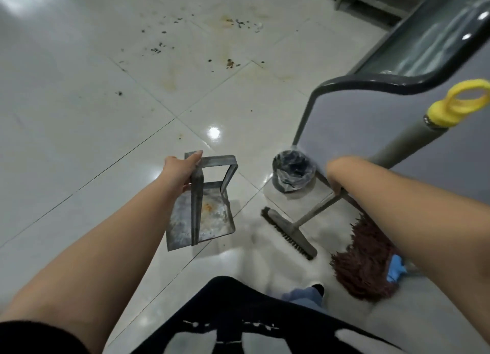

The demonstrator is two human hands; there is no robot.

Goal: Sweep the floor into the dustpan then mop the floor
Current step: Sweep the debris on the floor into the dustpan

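The dirt to be swept, dark crumbs (159,48) and brownish stains (228,20), lies scattered over the far white floor tiles (79,115), well apart from the person. Nearer, the left hand (180,172) is wrapped round the upright handle of a metal dustpan (201,221), which hangs tilted above the floor with an orange smear on its tray. To the right, the right hand (335,177) grasps the grey shaft of a flat-headed broom (289,231), whose bristle head sits low near the floor; the fingers themselves are partly hidden behind the wrist. Just right of the broom a reddish-brown mop head (363,266) rests on the floor, its grey pole with a yellow loop cap (461,104) leaning on a grey counter (371,120), beside a small lined bin (293,170). The job looks to be at its start: tools are picked up, nothing swept. Next calls for carrying both forward to the far mess, setting the dustpan lip flat on the tiles and drawing the broom towards it.
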